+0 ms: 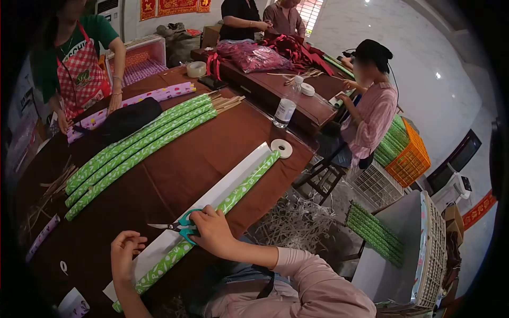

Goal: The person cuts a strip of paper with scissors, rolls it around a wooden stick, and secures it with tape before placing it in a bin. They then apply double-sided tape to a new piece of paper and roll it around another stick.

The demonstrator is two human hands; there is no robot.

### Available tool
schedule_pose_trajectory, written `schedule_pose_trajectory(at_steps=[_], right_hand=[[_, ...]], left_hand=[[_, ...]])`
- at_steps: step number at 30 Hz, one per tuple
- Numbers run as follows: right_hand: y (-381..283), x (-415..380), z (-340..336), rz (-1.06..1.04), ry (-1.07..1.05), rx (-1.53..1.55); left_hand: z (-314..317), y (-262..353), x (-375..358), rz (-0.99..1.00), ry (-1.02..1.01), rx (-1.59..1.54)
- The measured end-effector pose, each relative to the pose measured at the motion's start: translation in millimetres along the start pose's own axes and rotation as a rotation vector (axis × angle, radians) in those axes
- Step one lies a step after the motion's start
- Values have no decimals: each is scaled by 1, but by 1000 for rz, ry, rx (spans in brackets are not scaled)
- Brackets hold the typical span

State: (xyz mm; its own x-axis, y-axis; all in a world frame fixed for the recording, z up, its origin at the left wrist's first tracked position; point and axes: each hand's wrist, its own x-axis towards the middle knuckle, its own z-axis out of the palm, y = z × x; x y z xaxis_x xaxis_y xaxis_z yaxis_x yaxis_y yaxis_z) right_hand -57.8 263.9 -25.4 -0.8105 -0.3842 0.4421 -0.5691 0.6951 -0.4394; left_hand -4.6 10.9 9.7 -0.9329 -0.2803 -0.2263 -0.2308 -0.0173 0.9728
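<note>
My right hand (214,232) is closed round a pair of scissors (186,222) with teal handles, its blades pointing left over the white sheet. Below it lies a long green patterned paper roll (241,191), whose unrolled white side (228,180) spreads along its left. Near the roll's lower end, my left hand (127,254) has bent fingers, somewhat apart, with nothing seen in them. It sits at the edge of the white sheet; whether it touches the sheet is hard to tell. A white tape roll (281,149) lies by the roll's far end.
Several green rolls with sticks (143,148) lie across the brown table (180,175). A clear bottle (286,106) stands farther back. Co-workers sit or stand around, one in a red checked apron (82,77). On the right are a bin of green rolls (374,233) and an orange crate (408,153).
</note>
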Motion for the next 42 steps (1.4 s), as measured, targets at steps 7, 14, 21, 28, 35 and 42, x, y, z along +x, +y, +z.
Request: schedule_pose_trajectory(at_steps=[7, 14, 21, 28, 35, 42], right_hand=[[2, -2, 1, 31, -20, -1], [1, 1, -3, 34, -48, 51], [-1, 3, -5, 16, -84, 4], [-1, 12, -27, 30, -8, 168], [14, -4, -65, 197, -905, 699], [14, 10, -52, 285, -1340, 883]], left_hand=[[-17, 0, 5, 201, 167, -336], [20, -1, 2, 85, -213, 435], [25, -4, 15, 15, -360, 373], [27, -9, 13, 40, -317, 282], [27, -6, 12, 51, -329, 142], [25, -15, 19, 27, -298, 29]])
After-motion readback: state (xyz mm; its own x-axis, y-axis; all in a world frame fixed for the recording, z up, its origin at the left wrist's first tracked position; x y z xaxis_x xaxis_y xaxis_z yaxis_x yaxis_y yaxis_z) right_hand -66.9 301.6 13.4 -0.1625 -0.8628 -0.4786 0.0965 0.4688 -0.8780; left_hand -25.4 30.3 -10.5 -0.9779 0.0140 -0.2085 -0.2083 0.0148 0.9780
